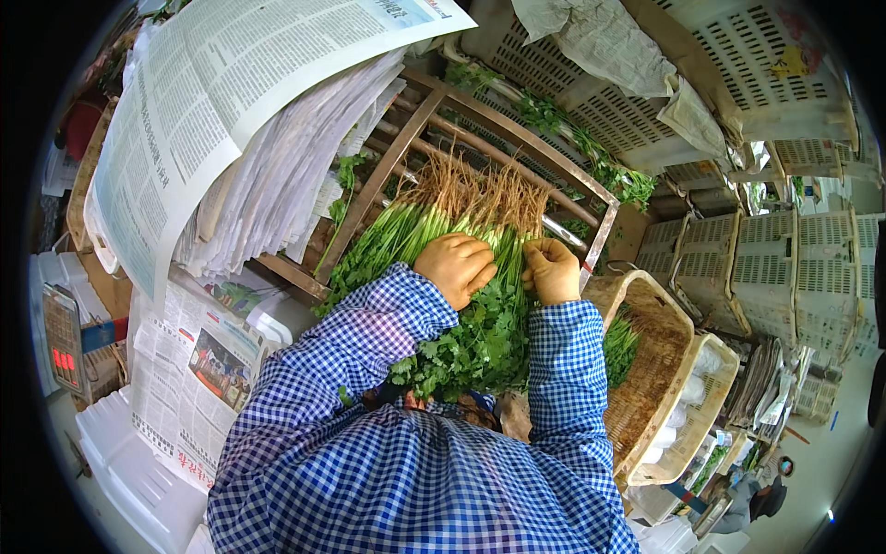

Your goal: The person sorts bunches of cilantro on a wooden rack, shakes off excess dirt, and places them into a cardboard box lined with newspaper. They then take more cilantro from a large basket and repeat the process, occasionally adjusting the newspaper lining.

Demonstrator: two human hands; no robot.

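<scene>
A broad heap of coriander [475, 337] lies on a brown metal rack, its leaves toward me and its stringy tan roots [480, 189] pointing away. My left hand [456, 270] rests on the middle of the heap with its fingers curled over the stems. At the heap's right edge my right hand [554, 270] is closed, thumb and fingers pinching at coriander stems. What lies inside that pinch is mostly hidden. Both forearms wear blue checked sleeves, and the lower leaves hang between them. The rack's frame [531, 137] shows beyond the roots.
A tall stack of newspaper [263, 171] stands left of the coriander. Right of my right arm sits a stained plastic basket [660, 388] holding some greens. Slotted crates [766, 268] line the far right. A scale [65, 346] with red digits stands at far left; a person [743, 503] is lower right.
</scene>
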